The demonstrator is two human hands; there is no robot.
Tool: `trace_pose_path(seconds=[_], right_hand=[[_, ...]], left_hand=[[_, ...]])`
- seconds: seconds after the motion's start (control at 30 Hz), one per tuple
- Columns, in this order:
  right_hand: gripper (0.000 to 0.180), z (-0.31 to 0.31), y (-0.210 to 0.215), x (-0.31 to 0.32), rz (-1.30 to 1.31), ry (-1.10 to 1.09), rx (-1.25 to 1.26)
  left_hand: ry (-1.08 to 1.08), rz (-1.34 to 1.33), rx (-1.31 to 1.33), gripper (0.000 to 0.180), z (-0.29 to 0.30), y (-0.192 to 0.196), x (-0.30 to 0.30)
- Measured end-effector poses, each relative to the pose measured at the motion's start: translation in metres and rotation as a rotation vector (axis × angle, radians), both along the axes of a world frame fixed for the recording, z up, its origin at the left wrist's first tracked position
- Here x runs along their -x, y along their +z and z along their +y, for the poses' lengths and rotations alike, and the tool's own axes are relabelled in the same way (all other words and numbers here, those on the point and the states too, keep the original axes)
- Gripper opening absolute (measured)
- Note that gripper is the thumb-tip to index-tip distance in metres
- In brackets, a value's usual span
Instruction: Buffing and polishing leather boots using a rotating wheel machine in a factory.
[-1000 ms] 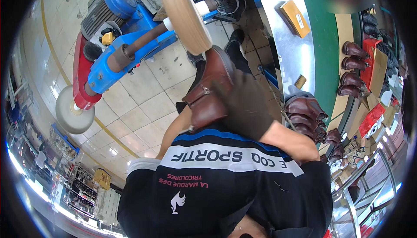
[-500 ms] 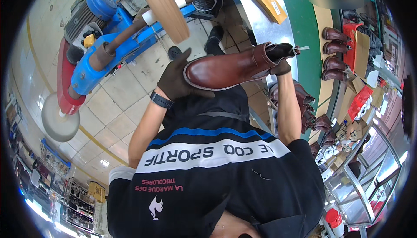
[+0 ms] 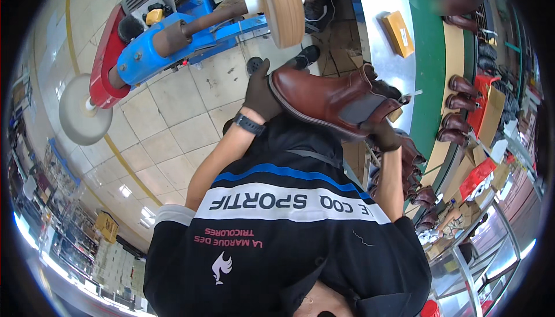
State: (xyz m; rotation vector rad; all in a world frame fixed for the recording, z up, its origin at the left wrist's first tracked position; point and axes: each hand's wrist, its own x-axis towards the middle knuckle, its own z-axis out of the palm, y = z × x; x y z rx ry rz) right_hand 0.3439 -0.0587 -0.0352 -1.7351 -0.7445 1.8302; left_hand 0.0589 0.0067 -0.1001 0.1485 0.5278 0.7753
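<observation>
Boot (image 3: 332, 100), brown leather ankle type with grey elastic side panel, held in mid-air at upper centre of frame, just below the tan buffing wheel (image 3: 281, 5) of the blue machine (image 3: 156, 39). Left hand (image 3: 261, 93), gloved, clamps the toe; right hand (image 3: 384, 136), gloved, grips the heel and ankle opening. Judged: stiff sole and toe, soft shaft, moderately light, polished leather likely slippery, so toe and heel are the firm holds.

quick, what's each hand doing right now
Left hand: gloved, closed on the toe of the brown boot.
Right hand: gloved, gripping its heel end.
</observation>
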Motion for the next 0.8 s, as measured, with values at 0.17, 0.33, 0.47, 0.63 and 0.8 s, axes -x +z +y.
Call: trace_pose_path(seconds=[0.17,0.33,0.47,0.63,0.8], right_hand=[[0.054,-0.025,-0.014,0.052,0.04,-0.139,0.102],[0.05,-0.062,-0.031,0.05,-0.35,0.225,-0.095],[0.049,-0.086,-0.04,0.033,-0.55,0.468,-0.369],[0.031,-0.026,-0.013,0.083,-0.062,-0.228,0.024],[0.026,-0.067,-0.029,0.07,-0.173,-0.078,-0.004]], left_hand=[[0.234,-0.21,0.518,0.076,0.03,-0.043,-0.021],[0.152,-0.262,0.416,0.084,0.045,-0.037,-0.031],[0.129,-0.244,0.41,0.085,0.046,-0.022,-0.036],[0.146,-0.363,0.464,0.085,0.049,-0.063,-0.028],[0.086,-0.079,0.418,0.091,0.051,-0.033,-0.033]])
